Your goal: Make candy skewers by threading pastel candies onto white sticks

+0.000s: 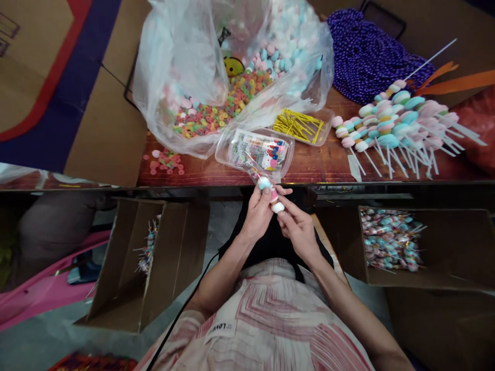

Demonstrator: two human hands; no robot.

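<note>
Just in front of the table edge, my left hand [255,211] is closed round a marshmallow candy skewer [274,195], its thumb pressed on the candy. A clear plastic sleeve [253,167] reaches up from the skewer's far end. My right hand [298,222] pinches the near end beside the white candy, thumb and fingertips together. Beyond the hands, a clear tray [286,172] holds printed plastic sleeves [261,149]. A second tray [328,126] holds yellow twist ties [297,125]. Unwrapped candy skewers [398,121] lie heaped at the right, white sticks pointing outward.
A large clear bag [150,87] holds ring gummies [220,111] and pastel marshmallows [282,56]. Loose gummies [168,162] lie left of it. Purple cord [371,51] is piled at the back. Cardboard boxes with wrapped skewers stand below, left [119,288] and right [456,247].
</note>
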